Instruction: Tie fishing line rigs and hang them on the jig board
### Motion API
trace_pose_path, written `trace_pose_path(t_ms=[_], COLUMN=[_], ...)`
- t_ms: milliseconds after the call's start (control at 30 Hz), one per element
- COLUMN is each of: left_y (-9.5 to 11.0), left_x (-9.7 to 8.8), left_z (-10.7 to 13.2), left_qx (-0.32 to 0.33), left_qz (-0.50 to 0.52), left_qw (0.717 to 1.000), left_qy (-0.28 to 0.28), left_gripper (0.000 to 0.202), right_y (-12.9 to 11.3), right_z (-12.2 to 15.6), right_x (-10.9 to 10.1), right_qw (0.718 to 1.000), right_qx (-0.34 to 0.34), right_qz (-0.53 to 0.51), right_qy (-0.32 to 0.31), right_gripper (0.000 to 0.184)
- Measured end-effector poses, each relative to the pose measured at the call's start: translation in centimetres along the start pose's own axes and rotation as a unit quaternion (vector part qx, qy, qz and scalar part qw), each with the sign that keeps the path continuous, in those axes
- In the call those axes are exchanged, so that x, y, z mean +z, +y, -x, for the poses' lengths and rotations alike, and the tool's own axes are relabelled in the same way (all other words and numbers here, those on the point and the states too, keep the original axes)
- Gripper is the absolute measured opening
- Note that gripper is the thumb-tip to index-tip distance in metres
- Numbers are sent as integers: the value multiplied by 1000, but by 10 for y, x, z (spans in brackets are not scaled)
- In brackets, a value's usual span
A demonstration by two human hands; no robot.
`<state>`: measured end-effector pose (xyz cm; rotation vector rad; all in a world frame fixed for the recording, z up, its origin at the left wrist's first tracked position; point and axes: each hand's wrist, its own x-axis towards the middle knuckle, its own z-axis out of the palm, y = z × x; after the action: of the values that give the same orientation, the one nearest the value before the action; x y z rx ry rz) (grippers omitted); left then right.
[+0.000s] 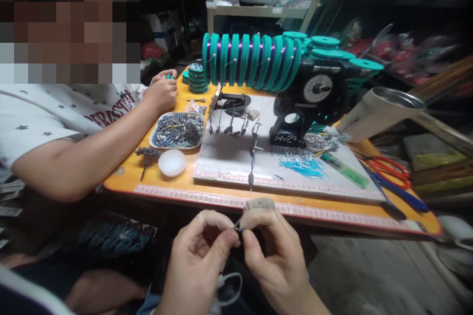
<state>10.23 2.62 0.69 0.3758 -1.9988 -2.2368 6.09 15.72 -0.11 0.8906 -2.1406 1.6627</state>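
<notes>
My left hand (pixel 201 256) and my right hand (pixel 275 256) meet in front of the table edge, each pinching with thumb and index finger. Between the fingertips is a small metal piece (pixel 237 227) with a bluish bit at my right fingers; its exact kind is too small to tell. Pale wraps cover my index fingers, and a grey cloth band (pixel 260 203) shows behind my right index finger. Just beyond my hands, a dark sinker (pixel 251 178) hangs on a strand of coiled wire and metal links over the white board (pixel 229 157).
Teal spools (pixel 251 61) with purple line sit on a black machine (pixel 310 93). Several sinkers hang from a rack (pixel 231 123). Around the board are a tray (pixel 157 141) of metal parts, white dish (pixel 172 163), blue pieces (pixel 303 165), green cutter (pixel 343 170) and pliers (pixel 401 192). A co-worker's hands (pixel 164 91) are at left.
</notes>
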Motion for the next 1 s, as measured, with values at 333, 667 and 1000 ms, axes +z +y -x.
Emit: trace_pose_path(t_ms=[333, 667, 1000], left_y=[-9, -5, -19], left_x=[-9, -59, -93], left_z=[0, -44, -75], left_qx=[209, 442, 462], left_qz=[-146, -383, -492], left_qw=[967, 810, 735], left_qy=[14, 44, -68], left_gripper=[7, 26, 34], right_y=[1, 28, 24], right_z=[0, -32, -114], right_x=[-13, -65, -46], right_qw=[997, 955, 975], right_qx=[38, 9, 59], right_qz=[-57, 274, 194], right_qy=[-35, -110, -93], right_gripper=[9, 9, 43])
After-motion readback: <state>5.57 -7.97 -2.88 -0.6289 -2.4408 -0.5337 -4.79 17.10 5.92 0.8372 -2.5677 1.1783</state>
